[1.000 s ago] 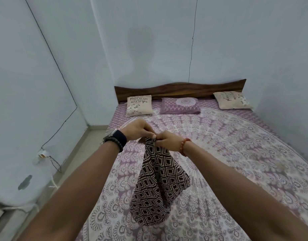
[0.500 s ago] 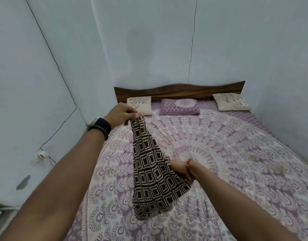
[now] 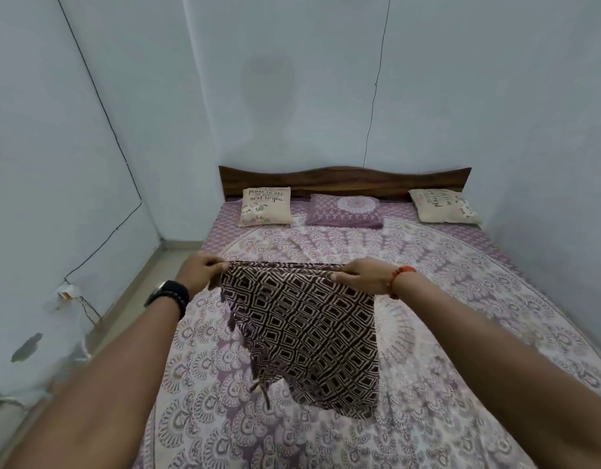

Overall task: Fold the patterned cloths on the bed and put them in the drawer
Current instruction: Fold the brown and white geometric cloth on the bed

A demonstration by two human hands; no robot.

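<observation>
Fingertips of left hand (image 3: 204, 270): tucked behind top edge of cloth (image 3: 302, 330), not visible.
Bed (image 3: 461, 333): near end cut off by bottom edge; patch under hanging cloth hidden.
Both arms: cut off at bottom corners.
Writing on right cushion (image 3: 443, 206): too small and slanted to read.
Object at left wall foot (image 3: 66, 292): blurred, cannot tell what.

1. dark brown and cream diamond-print cloth (image 3: 302, 336); nested squares, dark tassels on its left edge
2. mauve and white mandala-print bedsheet (image 3: 461, 333)
3. dark brown wooden headboard (image 3: 343, 179)
4. two cream cushions with black lettering (image 3: 266, 211); one mauve patterned pillow (image 3: 346, 211) between them
5. pale blue walls (image 3: 495, 96)
</observation>
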